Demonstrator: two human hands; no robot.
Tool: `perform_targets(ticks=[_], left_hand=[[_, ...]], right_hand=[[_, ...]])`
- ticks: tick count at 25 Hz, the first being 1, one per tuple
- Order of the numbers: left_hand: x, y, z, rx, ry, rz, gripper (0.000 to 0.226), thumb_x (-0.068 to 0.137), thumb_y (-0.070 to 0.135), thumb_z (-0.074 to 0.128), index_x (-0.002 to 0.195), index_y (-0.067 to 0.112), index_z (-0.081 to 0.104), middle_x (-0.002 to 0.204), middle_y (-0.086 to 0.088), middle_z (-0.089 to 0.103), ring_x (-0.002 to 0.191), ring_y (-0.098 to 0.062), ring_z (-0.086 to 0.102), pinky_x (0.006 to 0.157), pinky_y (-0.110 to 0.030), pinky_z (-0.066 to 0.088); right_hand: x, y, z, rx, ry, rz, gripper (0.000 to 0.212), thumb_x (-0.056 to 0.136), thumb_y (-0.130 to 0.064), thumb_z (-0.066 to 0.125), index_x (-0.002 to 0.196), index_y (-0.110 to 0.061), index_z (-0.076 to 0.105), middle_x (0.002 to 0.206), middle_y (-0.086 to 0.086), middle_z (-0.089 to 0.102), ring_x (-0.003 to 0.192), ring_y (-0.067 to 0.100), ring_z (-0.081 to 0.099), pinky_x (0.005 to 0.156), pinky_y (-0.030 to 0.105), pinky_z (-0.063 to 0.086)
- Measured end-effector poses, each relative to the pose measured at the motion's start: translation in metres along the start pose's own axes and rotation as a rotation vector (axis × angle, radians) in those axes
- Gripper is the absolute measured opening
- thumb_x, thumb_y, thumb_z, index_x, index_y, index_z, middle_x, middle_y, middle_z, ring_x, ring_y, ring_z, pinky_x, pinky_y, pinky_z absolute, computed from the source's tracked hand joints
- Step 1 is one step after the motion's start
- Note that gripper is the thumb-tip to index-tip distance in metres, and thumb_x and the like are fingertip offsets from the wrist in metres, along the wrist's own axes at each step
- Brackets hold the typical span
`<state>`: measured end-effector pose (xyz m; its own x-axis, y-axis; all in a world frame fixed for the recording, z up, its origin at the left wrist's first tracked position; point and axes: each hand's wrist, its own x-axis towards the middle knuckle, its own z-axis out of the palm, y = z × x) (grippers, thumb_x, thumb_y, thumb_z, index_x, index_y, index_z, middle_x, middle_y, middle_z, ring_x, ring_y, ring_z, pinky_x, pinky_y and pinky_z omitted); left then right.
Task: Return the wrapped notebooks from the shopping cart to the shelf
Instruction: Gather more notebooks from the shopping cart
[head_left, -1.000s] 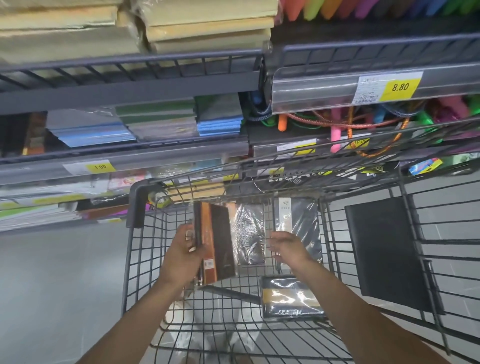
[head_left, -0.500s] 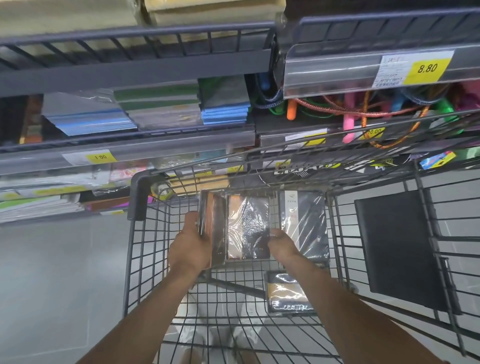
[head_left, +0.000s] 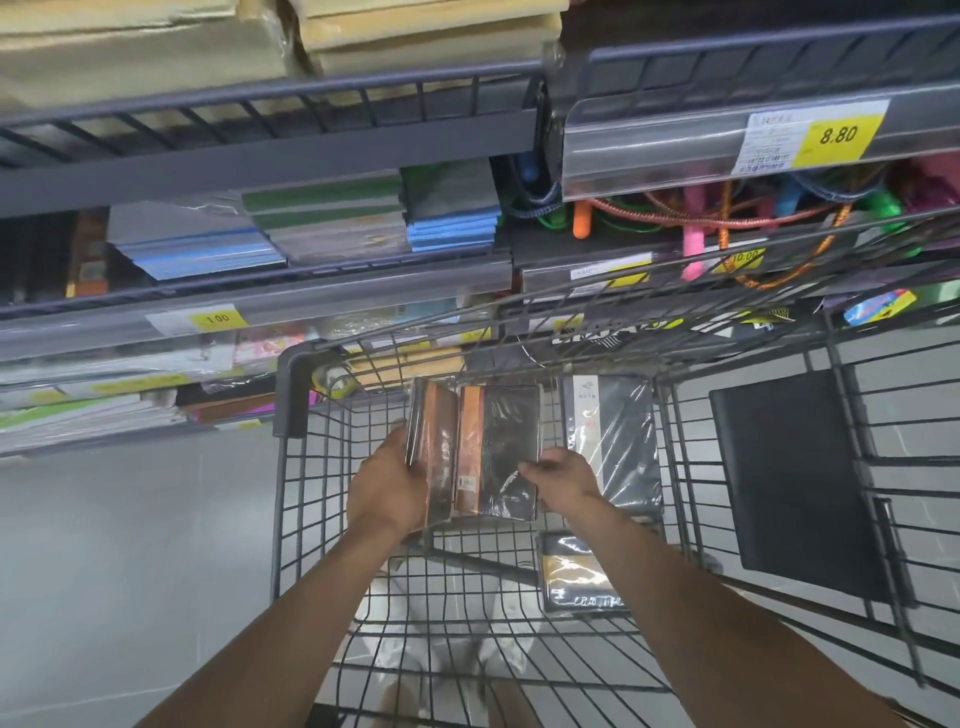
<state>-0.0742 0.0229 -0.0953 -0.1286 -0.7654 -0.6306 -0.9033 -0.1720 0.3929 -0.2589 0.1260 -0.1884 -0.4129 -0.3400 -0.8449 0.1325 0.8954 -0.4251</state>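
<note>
Both hands are inside the dark wire shopping cart (head_left: 283, 499). My left hand (head_left: 387, 488) grips a brown-and-black wrapped notebook (head_left: 434, 447), held upright on edge. Right beside it, my right hand (head_left: 563, 480) holds a second black-and-orange wrapped notebook (head_left: 501, 452) by its lower right corner, its cover facing me. The two notebooks touch along their inner edges. A grey wrapped notebook (head_left: 615, 441) leans against the cart's far wall. Another wrapped notebook (head_left: 579, 574), black and tan, lies flat on the cart floor. The notebook shelf (head_left: 260, 312) is ahead, upper left.
Stacks of wrapped notebooks (head_left: 322, 223) fill the middle shelf. Tan packs (head_left: 415, 36) sit on the top shelf. Coloured skipping ropes (head_left: 727, 218) hang at right under an 8.80 price tag (head_left: 836, 136). The cart's black flap (head_left: 795, 483) stands at right. Grey floor lies to the left.
My right hand has taken hold of the second notebook and lifted it up beside the one in my left hand. The view has tilted slightly toward the shelves.
</note>
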Motion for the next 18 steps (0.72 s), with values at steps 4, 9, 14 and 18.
perform_targets(ticks=[4,9,14,18], left_hand=[[-0.015,0.004,-0.014,0.019,-0.018,0.012,0.046,0.102,0.021,0.054,0.148,0.024,0.049,0.113,-0.006,0.074,0.087,-0.024,0.068,0.08,-0.032,0.051],[-0.045,0.016,-0.035,0.028,-0.038,0.092,0.028,0.102,0.021,0.054,0.13,0.02,0.059,0.102,-0.001,0.074,0.08,-0.021,0.063,0.076,-0.033,0.052],[-0.086,0.04,-0.067,0.003,-0.059,0.18,0.019,0.104,0.025,0.053,0.121,0.019,0.059,0.095,0.004,0.069,0.07,-0.013,0.062,0.062,-0.027,0.047],[-0.115,0.061,-0.099,-0.118,-0.114,0.226,0.016,0.102,0.03,0.059,0.116,0.024,0.059,0.104,0.004,0.069,0.091,-0.021,0.066,0.089,-0.044,0.057]], right_hand=[[-0.021,-0.008,-0.005,-0.026,0.044,-0.053,0.018,0.089,-0.029,0.075,0.094,-0.017,0.063,0.082,-0.006,0.064,0.074,0.013,0.062,0.057,0.021,0.041],[-0.062,-0.013,-0.035,0.028,0.065,-0.058,0.015,0.087,-0.026,0.077,0.09,-0.022,0.063,0.088,-0.003,0.068,0.065,0.011,0.058,0.055,0.023,0.044],[-0.126,-0.025,-0.083,0.016,0.052,-0.085,0.019,0.089,-0.03,0.075,0.101,-0.018,0.064,0.095,0.001,0.072,0.085,0.02,0.069,0.068,0.031,0.057],[-0.171,-0.046,-0.123,0.089,0.057,-0.164,0.021,0.09,-0.021,0.074,0.105,-0.012,0.062,0.1,0.001,0.069,0.101,0.026,0.067,0.091,0.04,0.054]])
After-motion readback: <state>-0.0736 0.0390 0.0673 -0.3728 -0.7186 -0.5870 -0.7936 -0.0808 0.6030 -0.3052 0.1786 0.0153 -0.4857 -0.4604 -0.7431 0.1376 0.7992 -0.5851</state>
